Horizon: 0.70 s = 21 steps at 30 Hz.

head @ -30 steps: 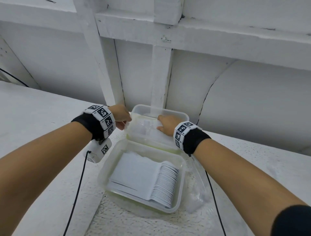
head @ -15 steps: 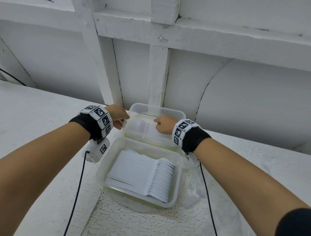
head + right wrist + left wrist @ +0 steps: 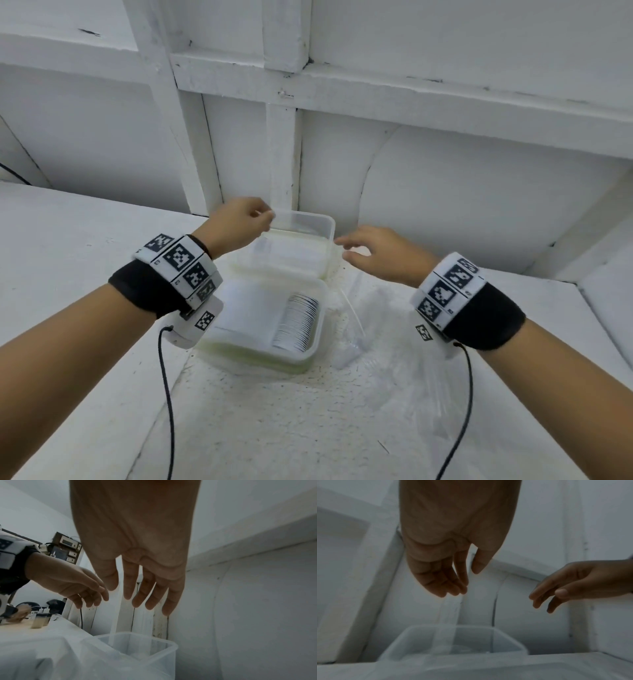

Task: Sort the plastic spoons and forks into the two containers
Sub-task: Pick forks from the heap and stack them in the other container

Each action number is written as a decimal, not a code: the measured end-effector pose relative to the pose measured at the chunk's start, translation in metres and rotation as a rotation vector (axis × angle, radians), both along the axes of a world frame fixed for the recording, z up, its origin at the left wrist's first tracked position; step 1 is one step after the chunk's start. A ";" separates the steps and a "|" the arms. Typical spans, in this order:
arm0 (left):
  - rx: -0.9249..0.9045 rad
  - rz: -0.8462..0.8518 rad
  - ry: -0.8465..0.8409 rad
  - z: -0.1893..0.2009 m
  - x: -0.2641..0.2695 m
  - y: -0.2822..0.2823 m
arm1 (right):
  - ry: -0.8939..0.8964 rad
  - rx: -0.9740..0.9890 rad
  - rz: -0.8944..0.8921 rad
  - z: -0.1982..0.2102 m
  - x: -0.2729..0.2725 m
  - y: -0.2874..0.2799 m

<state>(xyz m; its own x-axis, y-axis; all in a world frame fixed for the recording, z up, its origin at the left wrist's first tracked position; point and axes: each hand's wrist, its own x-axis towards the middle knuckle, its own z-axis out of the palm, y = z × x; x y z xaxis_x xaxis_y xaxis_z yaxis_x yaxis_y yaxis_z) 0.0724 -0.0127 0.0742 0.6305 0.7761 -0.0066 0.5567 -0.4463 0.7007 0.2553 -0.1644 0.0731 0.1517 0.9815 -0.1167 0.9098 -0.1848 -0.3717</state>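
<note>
Hands (image 3: 239, 222) (image 3: 380, 255) hover loose-fingered above far container (image 3: 308, 222), holding nothing.

two containers (image 3: 310, 224) (image 3: 301, 356), two hands (image 3: 239, 219) (image 3: 383, 255)

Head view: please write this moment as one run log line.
left hand: open, over far container rim | right hand: open, beside it | near container: stacked spoons inside

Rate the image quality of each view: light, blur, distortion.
Head view: bright and even, sharp on the near container; the wide angle bows the wall beams. Left wrist view: dim and greyish, left hand soft, far container blurred. Right wrist view: also dim, right hand shadowed, edges curved.
</note>
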 end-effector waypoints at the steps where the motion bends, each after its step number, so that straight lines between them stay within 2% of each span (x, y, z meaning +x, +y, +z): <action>1: -0.016 -0.044 -0.041 0.004 0.002 -0.018 | -0.003 -0.008 -0.014 0.001 0.001 -0.017; 4: -0.057 -0.177 -0.119 0.011 0.010 -0.072 | -0.009 -0.029 -0.057 -0.002 0.003 -0.064; 8: -0.068 -0.326 -0.046 -0.007 0.031 -0.135 | -0.018 -0.078 -0.135 -0.018 0.004 -0.107; 10: -0.054 -0.366 0.088 -0.029 0.048 -0.154 | 0.006 -0.089 -0.188 -0.025 0.005 -0.121; 13: 0.001 -0.429 0.393 -0.060 0.074 -0.170 | 0.074 -0.087 -0.265 -0.035 0.004 -0.138; 16: 0.132 -0.400 0.660 -0.070 0.090 -0.182 | 0.123 -0.088 -0.309 -0.042 0.002 -0.153; 18: 0.173 -0.372 0.733 -0.076 0.093 -0.183 | 0.145 -0.078 -0.325 -0.045 0.001 -0.165; 21: 0.239 -0.432 0.722 -0.085 0.092 -0.176 | 0.179 -0.080 -0.344 -0.049 -0.001 -0.181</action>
<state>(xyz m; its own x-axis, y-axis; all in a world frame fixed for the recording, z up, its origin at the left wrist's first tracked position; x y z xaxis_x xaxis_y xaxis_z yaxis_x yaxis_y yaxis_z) 0.1643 -0.1889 -0.0107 0.7741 0.5017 -0.3860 0.5766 -0.8106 0.1027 0.2544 -0.3455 0.0241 0.4403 0.8639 -0.2447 0.7119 -0.5020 -0.4911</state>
